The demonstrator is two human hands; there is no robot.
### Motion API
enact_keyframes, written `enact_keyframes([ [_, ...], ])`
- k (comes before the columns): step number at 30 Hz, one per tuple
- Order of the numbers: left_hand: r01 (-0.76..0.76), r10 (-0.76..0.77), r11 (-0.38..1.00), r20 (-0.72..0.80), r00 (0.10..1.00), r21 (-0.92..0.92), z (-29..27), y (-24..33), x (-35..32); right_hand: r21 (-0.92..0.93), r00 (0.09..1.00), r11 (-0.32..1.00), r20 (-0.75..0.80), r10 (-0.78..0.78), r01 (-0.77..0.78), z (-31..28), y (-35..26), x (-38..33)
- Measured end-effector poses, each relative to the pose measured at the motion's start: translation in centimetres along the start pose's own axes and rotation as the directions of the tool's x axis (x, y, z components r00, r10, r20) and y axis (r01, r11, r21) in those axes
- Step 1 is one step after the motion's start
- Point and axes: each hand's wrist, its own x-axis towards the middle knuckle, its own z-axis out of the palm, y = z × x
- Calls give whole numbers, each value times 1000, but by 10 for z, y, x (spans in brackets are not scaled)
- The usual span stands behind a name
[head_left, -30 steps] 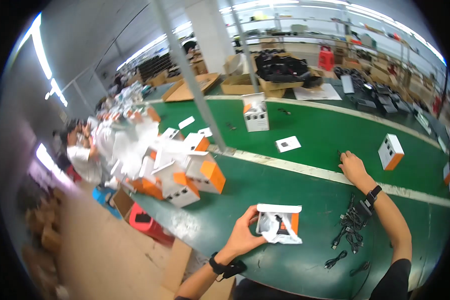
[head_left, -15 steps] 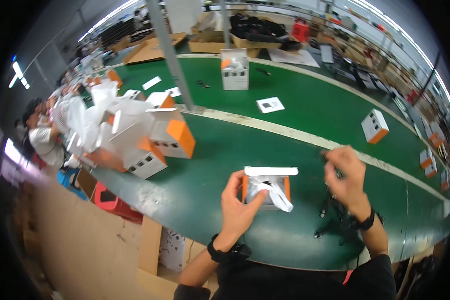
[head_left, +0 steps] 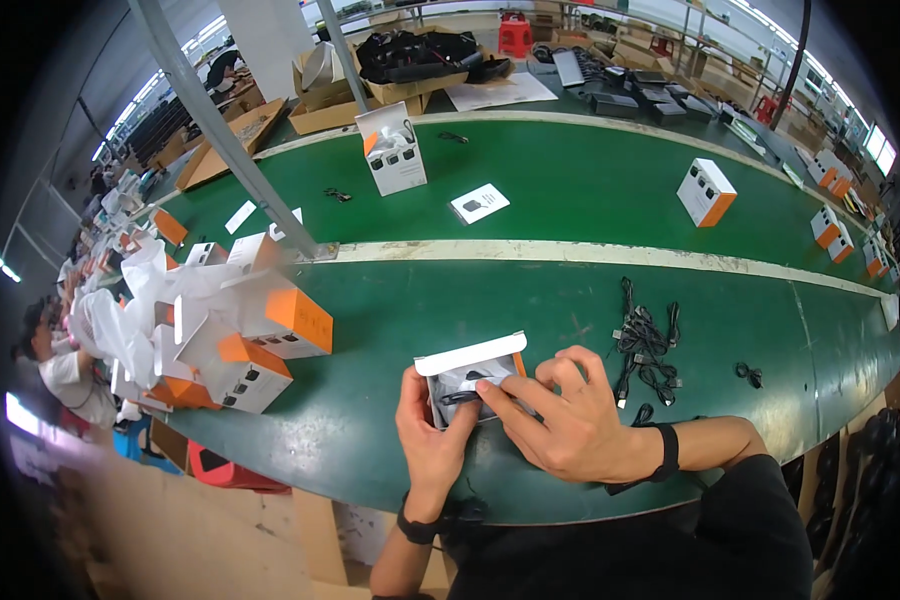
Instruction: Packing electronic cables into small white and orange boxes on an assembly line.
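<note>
Sat on the near edge of the green belt [head_left: 570,200], right in front of the body: a small white-and-orange carton [head_left: 473,372], lid flap folded up and open. Cupped on its left wall by the left hand [head_left: 432,432], thumb and fingers curled against the card. Covered from the right by the right hand [head_left: 562,422], fingers pressed together and reaching into the mouth, pushing a dark cable [head_left: 462,396] down over a pale insert; whether actually pinched, could not tell. Judged light and thin-walled, easy to dent, so best gripped by the side walls low down, never by the flap. Cable soft and springy, likely to pop back out unless held flat. Just right of the hands, a loose heap of black cables [head_left: 647,345]. To the left, a jumble of similar cartons [head_left: 240,345] with white bags. Far across the belt, one open carton [head_left: 394,150], a closed one [head_left: 705,192], a leaflet [head_left: 479,203].
</note>
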Motion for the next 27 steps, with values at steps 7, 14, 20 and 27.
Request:
enact_keyframes([
  [7, -21, 10, 995, 108, 994, 95, -4, 4, 0, -121, 982, 993, 184, 37, -15, 7, -6, 20],
  [14, 128, -120, 974, 56, 991, -189, -27, -7, 9, 37, 887, 999, 459, -49, 36, -12, 13, 32],
  [20, 165, -164, 986, 180, 970, 12, -21, 22, 29, 610, 954, 748, 52, 294, -264, 6, 13, -21],
  [27, -442, 280, 851, 466, 839, 284, -33, 19, 34, 439, 952, 881, 303, 41, -178, -17, 18, -21],
])
